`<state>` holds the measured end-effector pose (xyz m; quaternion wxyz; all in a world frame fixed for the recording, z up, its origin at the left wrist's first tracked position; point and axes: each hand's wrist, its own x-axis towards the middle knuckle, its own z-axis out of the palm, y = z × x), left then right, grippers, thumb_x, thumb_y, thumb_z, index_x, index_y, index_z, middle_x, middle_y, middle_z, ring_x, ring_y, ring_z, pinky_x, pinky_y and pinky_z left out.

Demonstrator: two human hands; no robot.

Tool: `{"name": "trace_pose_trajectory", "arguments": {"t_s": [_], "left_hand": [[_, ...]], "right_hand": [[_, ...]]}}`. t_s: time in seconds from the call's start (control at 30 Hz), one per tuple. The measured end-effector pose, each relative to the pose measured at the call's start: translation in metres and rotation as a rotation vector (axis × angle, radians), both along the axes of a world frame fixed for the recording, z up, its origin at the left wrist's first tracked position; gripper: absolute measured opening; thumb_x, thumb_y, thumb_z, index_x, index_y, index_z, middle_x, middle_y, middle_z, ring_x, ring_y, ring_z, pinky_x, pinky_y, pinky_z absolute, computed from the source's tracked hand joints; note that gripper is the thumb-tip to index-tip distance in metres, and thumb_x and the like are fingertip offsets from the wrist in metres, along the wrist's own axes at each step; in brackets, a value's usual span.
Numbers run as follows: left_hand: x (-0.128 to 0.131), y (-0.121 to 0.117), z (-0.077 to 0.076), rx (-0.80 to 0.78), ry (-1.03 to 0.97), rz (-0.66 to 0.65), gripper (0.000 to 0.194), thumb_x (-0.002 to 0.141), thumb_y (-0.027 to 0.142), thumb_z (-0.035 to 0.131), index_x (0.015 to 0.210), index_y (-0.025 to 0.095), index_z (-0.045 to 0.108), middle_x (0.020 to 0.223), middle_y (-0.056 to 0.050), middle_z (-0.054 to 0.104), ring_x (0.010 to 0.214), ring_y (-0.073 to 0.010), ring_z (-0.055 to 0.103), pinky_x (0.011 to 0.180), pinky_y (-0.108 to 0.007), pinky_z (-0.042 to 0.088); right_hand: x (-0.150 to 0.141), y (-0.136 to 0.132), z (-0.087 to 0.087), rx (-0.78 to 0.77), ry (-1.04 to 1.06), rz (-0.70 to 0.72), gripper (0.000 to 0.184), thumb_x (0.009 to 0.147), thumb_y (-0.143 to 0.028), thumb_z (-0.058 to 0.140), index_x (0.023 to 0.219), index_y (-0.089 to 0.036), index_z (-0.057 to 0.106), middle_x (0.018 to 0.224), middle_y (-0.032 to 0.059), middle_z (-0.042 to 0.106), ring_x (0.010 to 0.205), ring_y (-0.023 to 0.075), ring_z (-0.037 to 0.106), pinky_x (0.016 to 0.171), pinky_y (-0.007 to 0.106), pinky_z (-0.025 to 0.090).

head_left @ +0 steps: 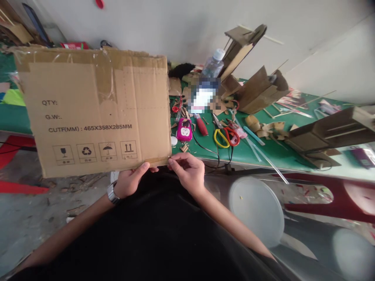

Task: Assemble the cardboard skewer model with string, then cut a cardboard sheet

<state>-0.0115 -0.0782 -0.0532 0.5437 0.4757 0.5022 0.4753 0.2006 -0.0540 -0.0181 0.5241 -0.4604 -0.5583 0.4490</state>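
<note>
A large printed cardboard sheet (93,117) stands raised in front of me, with strips of clear and brown tape along its top. My left hand (130,181), wearing a silver watch (113,193) at the wrist, pinches the sheet's bottom edge, thumb on the printed face. At the bottom right corner my right hand (189,173) has thumb and forefinger pressed together, touching the sheet's edge or its tape; which of these it grips is too small to tell. Behind the sheet, part of the green table is hidden.
On the green table (187,150) lie scissors with yellow and red handles (224,136), a red-handled knife (201,125), a pink socket block (184,130) and a clear bottle (213,64). Cardboard constructions (260,91) stand at the back right. A grey round stool (256,210) is at my right.
</note>
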Motion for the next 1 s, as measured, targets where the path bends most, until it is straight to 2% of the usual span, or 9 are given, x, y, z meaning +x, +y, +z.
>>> {"name": "trace_pose_trajectory", "arguments": {"t_s": [0.27,0.43,0.63,0.8,1.0], "left_hand": [[-0.0005,0.0001,0.0058,0.03,0.042,-0.028,0.038,0.101,0.048,0.062,0.088,0.021,0.085,0.093,-0.006,0.084,0.097,-0.0261,0.079,0.109,-0.044,0.057],[-0.0011,0.0004,0.0061,0.045,0.056,-0.035,0.04,0.1,0.05,0.061,0.087,0.02,0.085,0.093,-0.007,0.084,0.098,-0.0273,0.079,0.109,-0.046,0.057],[0.0016,0.0021,0.0086,0.053,0.065,0.008,0.045,0.096,0.057,0.063,0.084,0.02,0.084,0.088,-0.008,0.084,0.093,-0.0295,0.08,0.101,-0.047,0.063],[0.0014,0.0023,0.0083,0.05,0.039,0.0,0.043,0.095,0.056,0.064,0.083,0.019,0.084,0.087,-0.009,0.083,0.089,-0.0281,0.08,0.095,-0.045,0.065],[0.001,-0.0006,0.0083,0.018,0.021,0.0,0.042,0.096,0.054,0.064,0.082,0.019,0.083,0.087,-0.01,0.083,0.09,-0.0285,0.08,0.097,-0.045,0.064]], "right_hand": [[-0.0007,-0.0004,-0.0022,-0.012,0.039,0.004,0.018,0.09,-0.035,0.08,0.099,-0.022,0.072,0.08,0.0016,0.077,0.065,0.0156,0.074,0.065,0.029,0.063],[-0.0005,-0.0008,0.0003,0.002,0.015,-0.006,0.015,0.089,-0.034,0.08,0.094,-0.021,0.074,0.078,0.0018,0.077,0.063,0.0147,0.072,0.063,0.028,0.062],[-0.0013,-0.0009,0.0017,-0.019,0.062,0.02,0.014,0.089,-0.033,0.081,0.095,-0.022,0.074,0.077,0.0011,0.077,0.063,0.0151,0.073,0.062,0.028,0.062],[-0.0015,-0.0012,-0.0009,-0.024,0.058,0.009,0.016,0.088,-0.034,0.082,0.098,-0.022,0.075,0.081,0.0021,0.078,0.064,0.0157,0.074,0.063,0.029,0.063],[-0.0009,-0.0019,0.0025,-0.038,0.095,0.029,0.013,0.087,-0.031,0.083,0.094,-0.022,0.075,0.077,0.0007,0.078,0.062,0.0147,0.074,0.062,0.027,0.062]]}}
